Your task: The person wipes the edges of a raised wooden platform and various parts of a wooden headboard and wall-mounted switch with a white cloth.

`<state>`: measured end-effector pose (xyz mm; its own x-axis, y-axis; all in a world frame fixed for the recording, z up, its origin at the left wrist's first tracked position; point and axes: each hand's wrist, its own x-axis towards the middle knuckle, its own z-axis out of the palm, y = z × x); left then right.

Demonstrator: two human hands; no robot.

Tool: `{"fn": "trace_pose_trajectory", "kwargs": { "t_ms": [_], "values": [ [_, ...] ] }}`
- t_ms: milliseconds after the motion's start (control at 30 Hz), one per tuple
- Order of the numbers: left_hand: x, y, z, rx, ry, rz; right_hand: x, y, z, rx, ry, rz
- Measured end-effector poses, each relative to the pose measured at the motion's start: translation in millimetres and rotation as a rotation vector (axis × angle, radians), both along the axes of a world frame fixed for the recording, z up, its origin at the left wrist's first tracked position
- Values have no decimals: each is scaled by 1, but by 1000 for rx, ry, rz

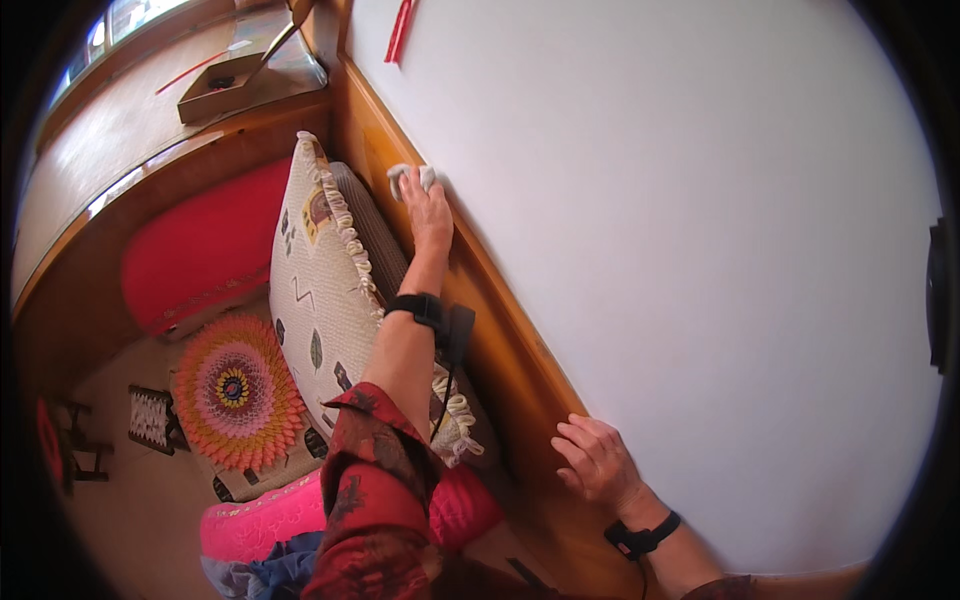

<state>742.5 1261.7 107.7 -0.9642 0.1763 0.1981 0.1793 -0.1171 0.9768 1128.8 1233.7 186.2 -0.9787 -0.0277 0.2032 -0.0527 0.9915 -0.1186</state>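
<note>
I see a person reaching along a white wall [700,250]. Think of the view as a clock. The left hand [428,212] is up at 11 o'clock. Its fingers are bent over a small pale cloth [397,184] and look mostly closed on it, with bits poking out on both sides. The cloth is against the brown wood panel [505,322], at 12 o'clock from the knuckles. It is all bunched up, so I can't pick out a long side. The panel is long, though, and slants from 11 o'clock down to 5 o'clock.

The right hand [600,464] is near 5 o'clock, by the panel's top edge. Its fingers are loosely curled, and I see nothing in them. I can't tell if they touch the wood. From there the cloth is well apart, toward 11 o'clock, so the left hand is the near one.

At 10 o'clock, an open brown box [218,105] sits on the window ledge [105,150]. Small dark things [222,83] are inside, too blurry to name. A big cream cushion [315,270] stands toward 8 o'clock from the left hand.
</note>
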Motion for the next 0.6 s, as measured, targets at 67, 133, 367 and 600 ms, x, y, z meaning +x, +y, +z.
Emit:
{"fn": "trace_pose_trajectory", "kwargs": {
  "t_ms": [67,133,367,600],
  "values": [
    [7,3,3,-25,71,24,-2,0,1,32,-3,-6],
    [31,-2,-4,-11,96,25,-4,1,-2,14,-10,-5],
    [191,-24,-13,131,78,-79,2,0,-8,22,128,6],
    [347,-76,-24,160,27,-340,42,-57,-10,-153,342,-35]
  ]
}}
